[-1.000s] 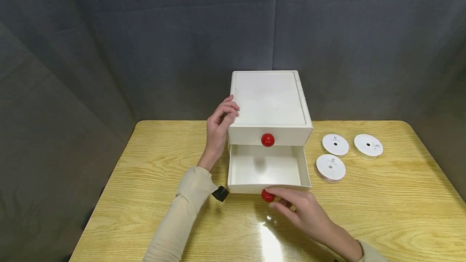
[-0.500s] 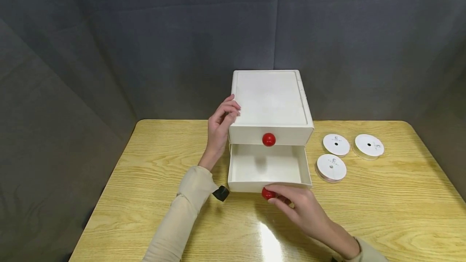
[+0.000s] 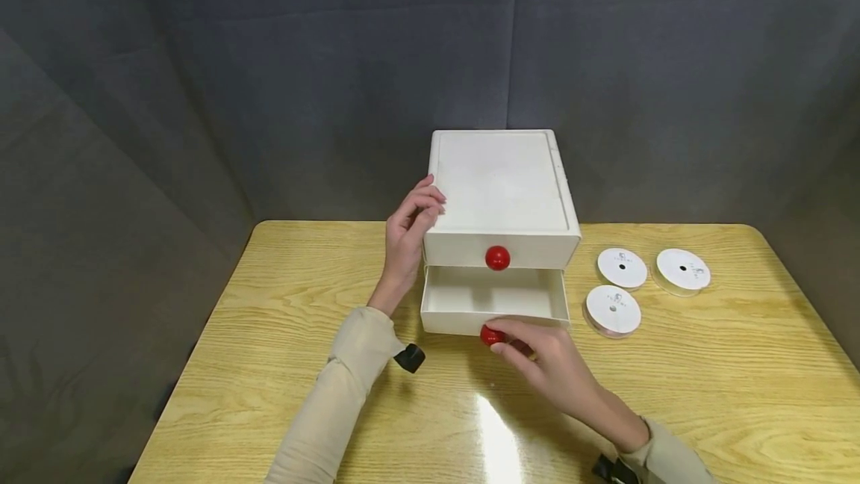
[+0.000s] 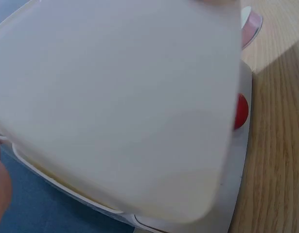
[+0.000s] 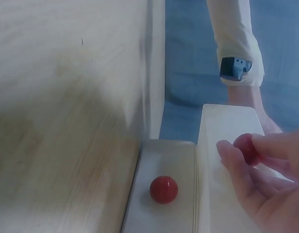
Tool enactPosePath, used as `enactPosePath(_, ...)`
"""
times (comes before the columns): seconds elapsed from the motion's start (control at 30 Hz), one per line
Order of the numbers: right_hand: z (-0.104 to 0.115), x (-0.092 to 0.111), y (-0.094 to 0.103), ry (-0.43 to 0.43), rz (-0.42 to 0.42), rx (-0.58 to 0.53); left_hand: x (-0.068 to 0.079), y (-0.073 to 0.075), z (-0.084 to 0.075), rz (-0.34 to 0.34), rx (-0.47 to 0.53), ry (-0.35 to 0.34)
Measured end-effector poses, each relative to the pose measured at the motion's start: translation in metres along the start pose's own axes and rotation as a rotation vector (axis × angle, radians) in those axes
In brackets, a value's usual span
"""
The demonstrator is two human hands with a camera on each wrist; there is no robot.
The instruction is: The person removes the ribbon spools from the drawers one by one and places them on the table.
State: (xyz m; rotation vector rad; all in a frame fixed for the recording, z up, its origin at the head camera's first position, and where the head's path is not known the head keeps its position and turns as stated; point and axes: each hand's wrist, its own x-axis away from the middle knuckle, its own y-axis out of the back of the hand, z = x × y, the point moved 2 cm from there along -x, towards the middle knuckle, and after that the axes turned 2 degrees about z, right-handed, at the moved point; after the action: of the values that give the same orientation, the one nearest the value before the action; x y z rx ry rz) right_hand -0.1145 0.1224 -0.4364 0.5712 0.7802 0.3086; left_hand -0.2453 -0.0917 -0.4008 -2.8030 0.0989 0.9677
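A white drawer cabinet (image 3: 500,181) stands at the table's back edge. Its top drawer, with a red ball knob (image 3: 497,258), is closed; the drawer below (image 3: 443,322) is partly pulled out, its visible floor bare. My right hand (image 3: 554,364) pinches that lower drawer's red knob (image 5: 245,148) between thumb and fingers. In the right wrist view another round red knob (image 5: 164,189) shows on a white panel beside it. My left hand (image 3: 406,234) rests on the cabinet's upper left edge, fingertips on the top. White cabinet surface (image 4: 115,97) fills most of the left wrist view.
Three white-faced ribbon spools, a rear one (image 3: 622,268), a front one (image 3: 613,311) and a right one (image 3: 681,271), lie flat to the cabinet's right on the wooden table (image 3: 282,334). A dark grey curtain (image 3: 302,95) hangs behind.
The right hand has closed its fingers on the lower knob and pushed that drawer partway inward, so less of its inside shows. The left hand has stayed on the cabinet's edge.
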Motion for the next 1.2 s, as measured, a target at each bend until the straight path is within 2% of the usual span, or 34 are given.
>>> enactPosePath(0.23,-0.011,-0.013,0.0,-0.065,0.0,0.038,0.0,0.001,0.001,0.004,0.001,0.007)
enactPosePath(0.47,-0.021,-0.023,0.001,-0.094,0.013,0.018,0.002,0.001,0.0,-0.006,-0.004,0.029)
enactPosePath(0.87,-0.035,-0.033,0.001,-0.117,0.001,0.027,0.002,0.001,0.0,-0.003,-0.012,0.016)
enactPosePath(1.2,-0.045,-0.039,0.002,-0.177,-0.012,-0.047,0.002,0.001,0.0,-0.008,0.005,-0.002)
